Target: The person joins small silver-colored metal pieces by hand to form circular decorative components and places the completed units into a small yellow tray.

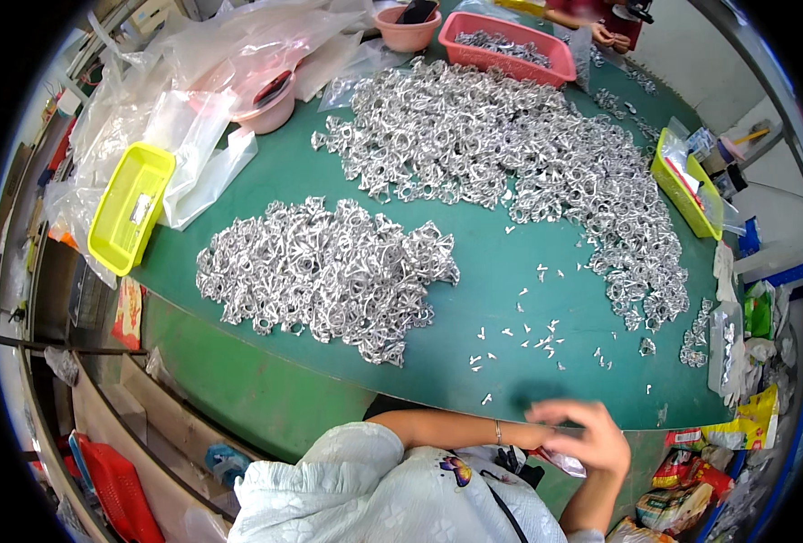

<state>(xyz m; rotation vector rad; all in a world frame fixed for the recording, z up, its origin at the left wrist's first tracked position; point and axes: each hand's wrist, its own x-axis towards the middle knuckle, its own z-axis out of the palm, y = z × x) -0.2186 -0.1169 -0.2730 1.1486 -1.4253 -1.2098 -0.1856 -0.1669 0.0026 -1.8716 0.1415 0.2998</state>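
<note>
My right hand (591, 439) is raised over the near edge of the green table, right of centre, its fingers apart and nothing visible in them. My left arm reaches across from the left, a thin bracelet (499, 433) on its wrist. Behind my right hand, my left hand (535, 435) is mostly hidden, so its fingers do not show. Just beyond my hands, several small silvery metal bits (546, 341) lie scattered. To the left sits a heap of silvery ring-shaped metal parts (329, 271); a larger pile of similar parts (492, 136) curves along the far and right side.
A yellow-green basket (130, 208) stands at left beside clear plastic bags (202, 63). At the far side are a pink bin (510, 50) of parts and pink bowls (406, 34). Another green basket (691, 185) is at right. Another person's hands (609, 38) show at the far edge.
</note>
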